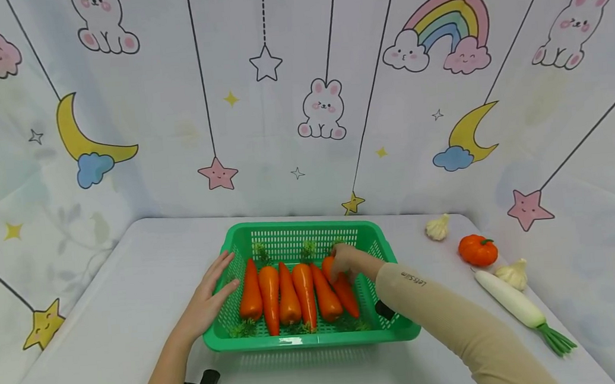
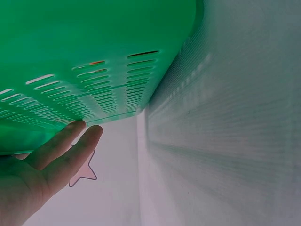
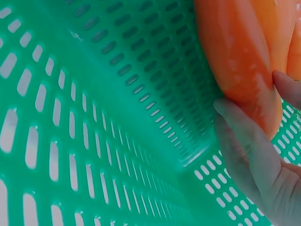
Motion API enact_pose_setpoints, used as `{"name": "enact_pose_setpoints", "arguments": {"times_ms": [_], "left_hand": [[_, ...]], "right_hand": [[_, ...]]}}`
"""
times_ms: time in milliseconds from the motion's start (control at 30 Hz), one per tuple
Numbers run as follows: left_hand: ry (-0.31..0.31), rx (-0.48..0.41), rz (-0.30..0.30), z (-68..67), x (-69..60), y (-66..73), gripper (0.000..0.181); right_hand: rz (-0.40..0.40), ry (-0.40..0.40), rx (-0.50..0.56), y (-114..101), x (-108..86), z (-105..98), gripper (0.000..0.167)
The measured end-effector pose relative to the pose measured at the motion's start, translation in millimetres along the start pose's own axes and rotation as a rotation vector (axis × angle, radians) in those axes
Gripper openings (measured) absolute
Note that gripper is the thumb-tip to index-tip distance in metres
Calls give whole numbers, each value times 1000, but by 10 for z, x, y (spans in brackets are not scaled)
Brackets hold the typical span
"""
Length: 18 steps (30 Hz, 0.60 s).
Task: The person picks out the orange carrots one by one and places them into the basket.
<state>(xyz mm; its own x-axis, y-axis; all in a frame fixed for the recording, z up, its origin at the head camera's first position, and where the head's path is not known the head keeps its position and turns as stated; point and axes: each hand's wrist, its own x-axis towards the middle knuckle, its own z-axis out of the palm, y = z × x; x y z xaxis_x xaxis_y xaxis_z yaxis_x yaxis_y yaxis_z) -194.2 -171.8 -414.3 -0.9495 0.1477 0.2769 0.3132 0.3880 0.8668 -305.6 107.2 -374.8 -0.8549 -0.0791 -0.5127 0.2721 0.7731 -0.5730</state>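
A green slotted plastic basket (image 1: 318, 340) holds a row of several orange carrots with green tops. My right hand (image 1: 351, 261) reaches into its right side and grips the rightmost carrot (image 1: 346, 296) near its thick end. In the right wrist view the thumb and fingers of that hand (image 3: 258, 160) lie on either side of the carrot (image 3: 249, 61). My left hand (image 1: 206, 300) rests at the basket's left rim with its fingers straight and spread. The left wrist view shows the fingertips of that hand (image 2: 61, 160) against or very near the basket's slotted wall (image 2: 103, 89).
Right of the basket on the white table (image 1: 132, 287) lie a garlic bulb (image 1: 437, 228), a small orange pumpkin (image 1: 477, 250), another garlic bulb (image 1: 514, 275) and a white radish (image 1: 510, 298) with green stalks. A patterned cloth backdrop (image 1: 259, 118) stands behind the table.
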Motion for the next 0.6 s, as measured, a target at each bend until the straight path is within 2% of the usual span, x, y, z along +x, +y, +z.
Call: {"name": "enact_pose_setpoints", "arguments": {"times_ms": [433, 600], "left_hand": [[-5, 20, 3, 13, 7, -14, 54], [-3, 31, -4, 6, 6, -18, 54]], "right_hand": [[-19, -52, 34, 66, -57, -117, 58], [-63, -88, 25, 81, -134, -183, 58]]}}
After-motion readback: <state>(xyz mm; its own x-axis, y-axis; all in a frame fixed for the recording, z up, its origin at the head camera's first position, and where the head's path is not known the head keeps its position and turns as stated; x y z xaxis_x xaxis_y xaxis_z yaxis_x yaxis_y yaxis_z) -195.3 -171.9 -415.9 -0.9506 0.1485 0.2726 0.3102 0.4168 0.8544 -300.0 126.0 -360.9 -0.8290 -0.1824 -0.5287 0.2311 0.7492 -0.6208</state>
